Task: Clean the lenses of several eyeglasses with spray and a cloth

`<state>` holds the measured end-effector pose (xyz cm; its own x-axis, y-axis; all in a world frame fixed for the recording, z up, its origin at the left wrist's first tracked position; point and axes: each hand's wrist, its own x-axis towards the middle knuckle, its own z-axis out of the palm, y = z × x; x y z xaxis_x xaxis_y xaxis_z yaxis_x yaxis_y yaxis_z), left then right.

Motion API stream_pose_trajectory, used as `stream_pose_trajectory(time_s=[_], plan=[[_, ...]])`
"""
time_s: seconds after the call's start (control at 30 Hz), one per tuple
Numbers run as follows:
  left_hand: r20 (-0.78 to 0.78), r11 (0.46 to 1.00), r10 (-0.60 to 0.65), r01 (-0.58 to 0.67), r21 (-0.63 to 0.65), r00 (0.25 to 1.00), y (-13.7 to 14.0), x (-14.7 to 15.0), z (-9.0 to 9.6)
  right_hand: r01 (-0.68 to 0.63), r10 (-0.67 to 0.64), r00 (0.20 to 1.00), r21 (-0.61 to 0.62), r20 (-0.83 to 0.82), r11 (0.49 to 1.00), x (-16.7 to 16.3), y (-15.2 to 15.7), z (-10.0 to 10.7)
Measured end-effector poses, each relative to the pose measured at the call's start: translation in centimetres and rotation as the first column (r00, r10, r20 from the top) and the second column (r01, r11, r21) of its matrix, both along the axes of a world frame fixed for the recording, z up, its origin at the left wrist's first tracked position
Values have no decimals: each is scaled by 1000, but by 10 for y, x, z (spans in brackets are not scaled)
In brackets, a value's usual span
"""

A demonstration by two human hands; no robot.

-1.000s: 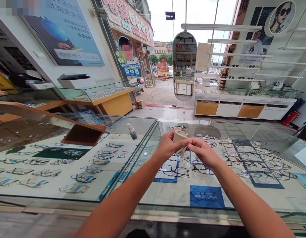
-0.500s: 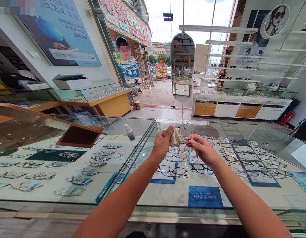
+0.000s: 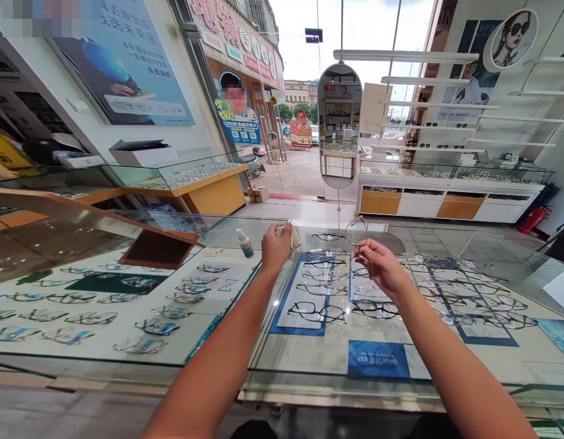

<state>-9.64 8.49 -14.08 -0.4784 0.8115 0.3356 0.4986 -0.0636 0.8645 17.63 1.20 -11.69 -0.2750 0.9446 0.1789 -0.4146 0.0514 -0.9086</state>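
Note:
My left hand [image 3: 277, 245] is closed on a beige cloth [image 3: 294, 238], which is mostly hidden behind the fingers. It is above the glass display case [image 3: 304, 360], apart from my right hand. My right hand [image 3: 377, 261] pinches a pair of eyeglasses [image 3: 356, 230] with thin frames. The glasses are held upright on edge, one round lens rising above the fingers. A white spray bottle [image 3: 245, 244] with a printed label stands on the glass to the left of my left hand.
Under the glass lie rows of eyeglasses [image 3: 317, 313] and a blue printed card [image 3: 377, 360]. A wooden-edged tilted panel [image 3: 158, 249] stands at the left. An oval mirror [image 3: 340, 125] hangs beyond the counter, with white shelves [image 3: 439, 105] to its right.
My left hand has moved left with the cloth, away from the eyeglasses. My right hand still holds the eyeglasses, now turned with a lens upward. The view has shifted slightly.

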Motion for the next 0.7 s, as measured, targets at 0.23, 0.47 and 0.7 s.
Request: stream_pose_trajectory(time_s=[0.23,0.47,0.7], plan=[[-458,869,-147,-106,-483,877,1,-11,-9,-4,4,1000,2,4,1000,2,1,2],[-560,993,-60,-6,-116,826,-6,1,-1,-31,30,999,23,20,999,4,5,-1],[-444,924,-116,261,281,889,-18,24,4,-27,25,999,46,38,999,12,11,-1]])
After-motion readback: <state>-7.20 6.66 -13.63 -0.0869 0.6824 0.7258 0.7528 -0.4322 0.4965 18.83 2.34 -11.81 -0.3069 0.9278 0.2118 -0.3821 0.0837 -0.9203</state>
